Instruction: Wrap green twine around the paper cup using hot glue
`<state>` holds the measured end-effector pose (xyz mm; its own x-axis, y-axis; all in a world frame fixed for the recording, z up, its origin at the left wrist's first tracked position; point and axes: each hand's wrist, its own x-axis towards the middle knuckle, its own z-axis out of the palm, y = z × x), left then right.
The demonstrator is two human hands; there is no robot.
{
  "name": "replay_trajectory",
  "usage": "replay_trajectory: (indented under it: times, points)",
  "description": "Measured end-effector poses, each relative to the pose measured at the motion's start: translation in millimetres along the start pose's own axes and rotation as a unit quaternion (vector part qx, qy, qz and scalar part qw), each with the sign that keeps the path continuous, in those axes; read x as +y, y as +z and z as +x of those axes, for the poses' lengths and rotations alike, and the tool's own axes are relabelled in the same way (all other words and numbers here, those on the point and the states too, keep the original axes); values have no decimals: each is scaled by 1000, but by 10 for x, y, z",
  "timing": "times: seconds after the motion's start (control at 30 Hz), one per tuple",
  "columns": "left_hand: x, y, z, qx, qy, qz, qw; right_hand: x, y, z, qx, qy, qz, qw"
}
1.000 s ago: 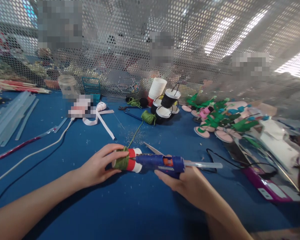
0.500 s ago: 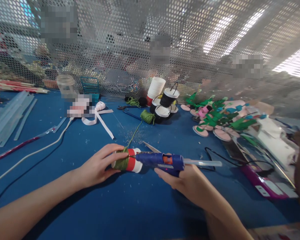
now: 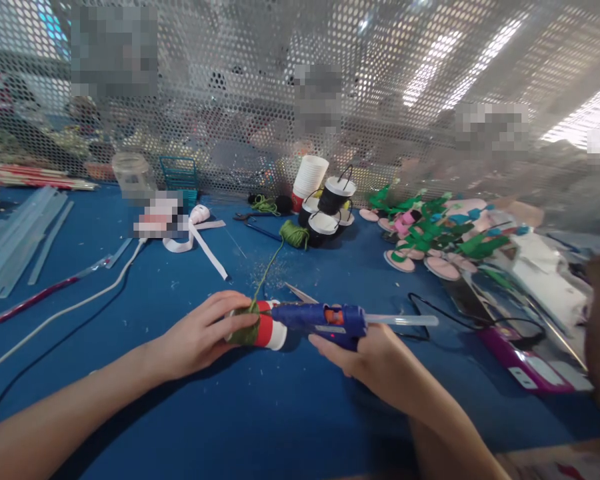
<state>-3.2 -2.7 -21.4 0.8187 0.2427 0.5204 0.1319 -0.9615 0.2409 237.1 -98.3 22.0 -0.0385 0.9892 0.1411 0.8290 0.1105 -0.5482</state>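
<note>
- Left hand (image 3: 195, 337) grasps a red-and-white cup (image 3: 265, 328), held sideways over the blue table (image 3: 280, 420), green yarn (image 3: 247, 335) around it.
- Right hand (image 3: 373, 363) grips a blue glue gun (image 3: 313, 319), pointed at the cup.

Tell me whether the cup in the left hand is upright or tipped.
Tipped onto its side. The cup is held crosswise in the left hand, its white end pointing right, not up or down.
</note>
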Motion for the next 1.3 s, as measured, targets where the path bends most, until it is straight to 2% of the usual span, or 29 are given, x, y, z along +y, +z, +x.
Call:
replay_trajectory:
  times: [0.23,0.43,0.67,0.83,0.97,1.17,1.3]
  points:
    - [13,-15,-8,-13,21,25,999,8,12,52,-1,19,-13,1000]
    - [-9,2,-12,-11,14,12,1000,41,-8,12,-20,-54,-49,997]
    - [-16,13,-25,-8,2,6,1000,-52,-25,36,-11,-19,-33,999]
    - [-10,18,-16,8,-14,-9,1000,-68,-59,10,23,-56,-50,997]
    - [-8,20,-19,3,-23,-14,1000,-40,-71,16,15,-99,-78,992]
    - [-18,7,-28,-4,-78,-54,996,-84,-70,6,56,-152,-125,979]
    - [-13,-5,-28,-9,-107,-74,991,-120,-62,-14,34,-99,-128,986]
